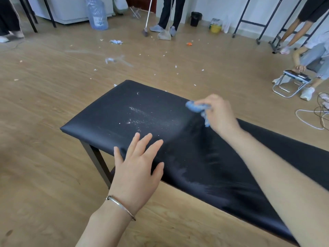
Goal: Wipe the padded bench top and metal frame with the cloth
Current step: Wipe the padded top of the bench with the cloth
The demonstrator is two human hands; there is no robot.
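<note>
One hand (218, 113) grips cloth (195, 106) on bench top (106, 118).

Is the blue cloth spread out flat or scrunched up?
Scrunched up. The cloth is bunched into a wad in the right hand, with one end dangling below the fingers over the bench.

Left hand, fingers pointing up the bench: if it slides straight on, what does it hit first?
Probably the white dust patch on the bench top, just ahead of the left hand. The right hand and blue cloth sit off to the side.

Bright daylight, motion blur, edge distortion.
</note>
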